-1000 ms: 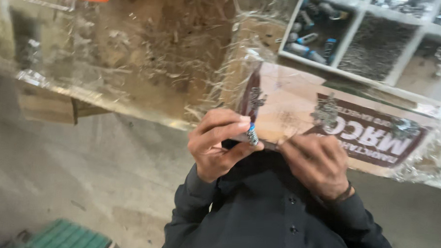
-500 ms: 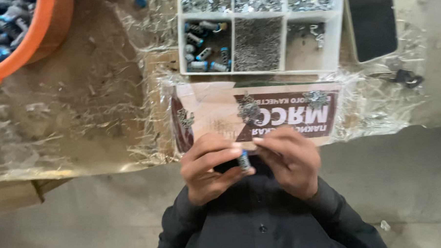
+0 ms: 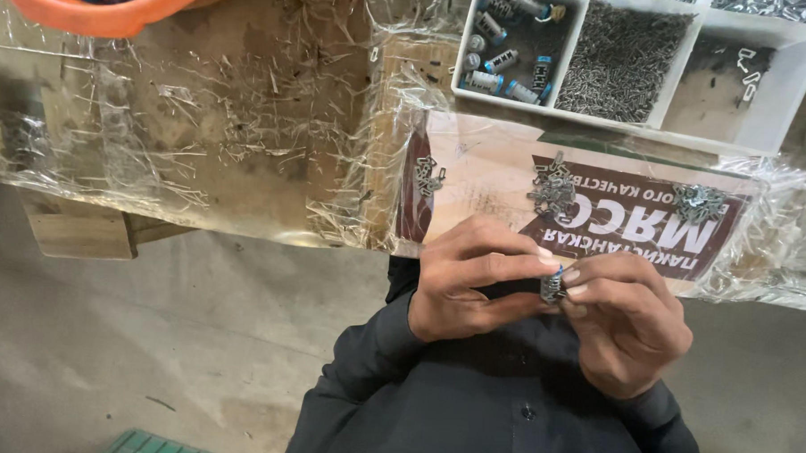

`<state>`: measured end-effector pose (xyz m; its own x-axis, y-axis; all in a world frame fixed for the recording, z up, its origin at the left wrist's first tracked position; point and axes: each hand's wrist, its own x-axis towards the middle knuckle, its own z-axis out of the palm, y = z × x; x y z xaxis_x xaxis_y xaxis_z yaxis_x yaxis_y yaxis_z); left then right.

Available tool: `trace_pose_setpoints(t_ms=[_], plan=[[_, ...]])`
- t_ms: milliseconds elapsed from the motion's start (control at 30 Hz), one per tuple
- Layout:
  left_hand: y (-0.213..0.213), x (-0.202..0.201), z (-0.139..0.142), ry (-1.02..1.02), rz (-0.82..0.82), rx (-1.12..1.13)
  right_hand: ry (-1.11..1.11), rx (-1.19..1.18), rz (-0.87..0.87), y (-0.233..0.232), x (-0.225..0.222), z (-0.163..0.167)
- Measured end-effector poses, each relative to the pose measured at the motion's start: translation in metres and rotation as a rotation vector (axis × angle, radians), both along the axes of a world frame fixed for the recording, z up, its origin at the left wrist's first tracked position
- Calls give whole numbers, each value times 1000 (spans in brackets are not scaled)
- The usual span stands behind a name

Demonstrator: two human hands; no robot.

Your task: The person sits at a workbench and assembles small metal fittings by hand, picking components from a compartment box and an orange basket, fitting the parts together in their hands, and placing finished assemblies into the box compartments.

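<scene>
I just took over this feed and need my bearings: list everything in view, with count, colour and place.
small metal part: one, grey with a blue tip, pinched between both hands
divided tray: one, white, top right
cylinders: several, grey and blue, tray's left compartment
tiny pins: a heap, grey, middle compartment
metal clip piles: three, silver, on the printed cardboard
tub: one, orange, top left
plastic film: clear, over the bench
left hand: pinching the part
right hand: pinching the part
</scene>
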<state>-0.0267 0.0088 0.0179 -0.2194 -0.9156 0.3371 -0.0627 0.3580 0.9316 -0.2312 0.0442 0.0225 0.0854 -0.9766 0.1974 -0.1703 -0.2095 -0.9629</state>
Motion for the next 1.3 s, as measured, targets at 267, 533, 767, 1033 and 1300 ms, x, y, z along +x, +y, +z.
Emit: trace_pose_setpoints(t_ms=[267, 533, 767, 1033, 1300], plan=[[0, -2, -1, -98, -5, -52, 112, 81, 1, 1, -10, 4], [-2, -7, 2, -95, -94, -91, -636, 620, 110, 5, -37, -14], [-8, -14, 4, -73, -32, -68, 906, -57, -299, 23, -48, -16], [-10, -18, 4, -104, -35, -71, 966, 37, -355, 13, -39, -17], [-12, -21, 5, -114, -24, -76, 677, 1, -388, 20, -52, -34]])
